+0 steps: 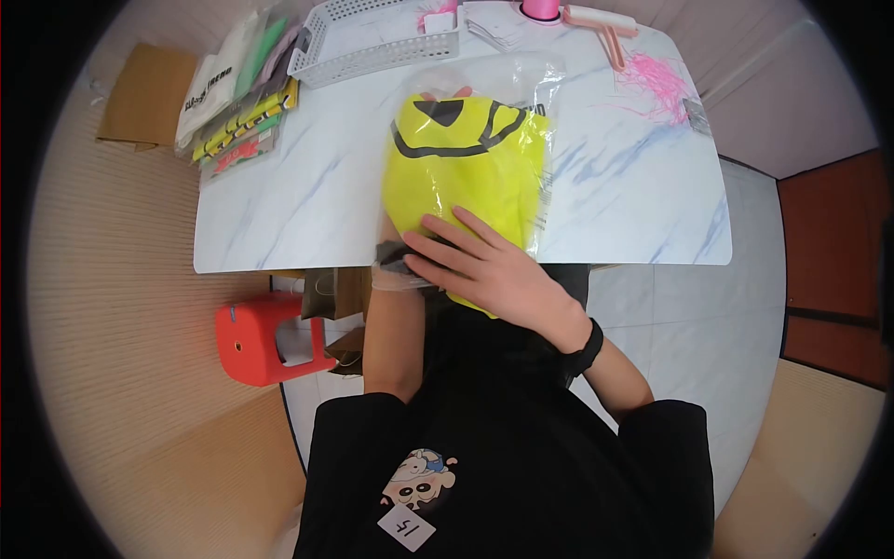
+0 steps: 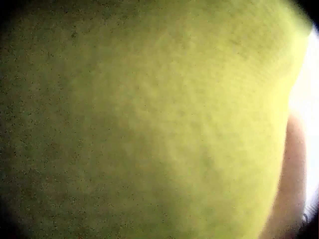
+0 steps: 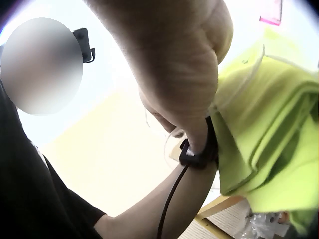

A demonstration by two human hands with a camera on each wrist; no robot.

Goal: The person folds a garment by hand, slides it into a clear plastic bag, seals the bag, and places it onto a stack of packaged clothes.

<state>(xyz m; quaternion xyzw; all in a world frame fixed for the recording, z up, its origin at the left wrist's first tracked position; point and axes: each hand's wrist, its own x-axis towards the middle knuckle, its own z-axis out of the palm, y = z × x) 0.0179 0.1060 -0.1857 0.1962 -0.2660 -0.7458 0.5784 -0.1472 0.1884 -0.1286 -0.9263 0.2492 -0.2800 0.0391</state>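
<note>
Pressing right hand [image 1: 489, 270] on yellow garment [image 1: 466, 177] (left wrist view: only yellow).

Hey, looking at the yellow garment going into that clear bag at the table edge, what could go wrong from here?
1. The yellow garment and its clear bag hang over the near edge of the table; with only the right hand pressing flat on it, the bundle might slide off.
2. The left hand is buried inside the bag, fingertips at the far end, so the thin plastic may stretch or tear.
3. The fabric looks bunched and may end up packed creased.
</note>
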